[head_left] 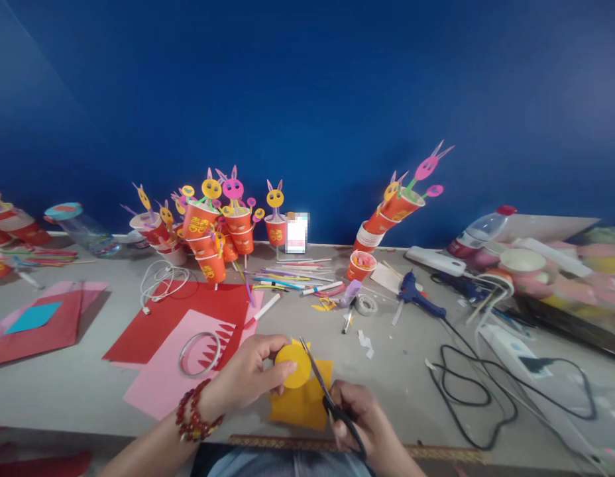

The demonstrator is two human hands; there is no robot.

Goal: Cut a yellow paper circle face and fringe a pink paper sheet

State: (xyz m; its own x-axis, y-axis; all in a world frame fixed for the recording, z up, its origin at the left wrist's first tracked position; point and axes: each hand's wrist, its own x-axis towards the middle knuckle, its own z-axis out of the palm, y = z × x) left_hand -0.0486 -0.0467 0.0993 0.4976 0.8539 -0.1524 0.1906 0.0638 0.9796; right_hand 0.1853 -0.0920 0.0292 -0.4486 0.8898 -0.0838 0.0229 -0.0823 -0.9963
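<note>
My left hand (252,368) pinches a round yellow paper disc (297,371) between thumb and fingers. Black-handled scissors (348,424) sit in my right hand (360,414), their blades pointing up and away, right beside the disc's right edge. The blades look nearly closed; whether they touch the disc I cannot tell. Below the disc, a yellow paper sheet (307,409) lies on the table near its front edge. To the left are a pink sheet with cut-out points (158,381) and a silver ring (182,358) lying on it.
Red paper cups with paper bunny faces (198,222) stand along the blue wall. Markers (323,289), a tape roll (367,305), and paper scraps (367,343) lie ahead. A blue glue gun (421,298) trails a black cable (461,397) on the right. Red sheets (148,324) lie left.
</note>
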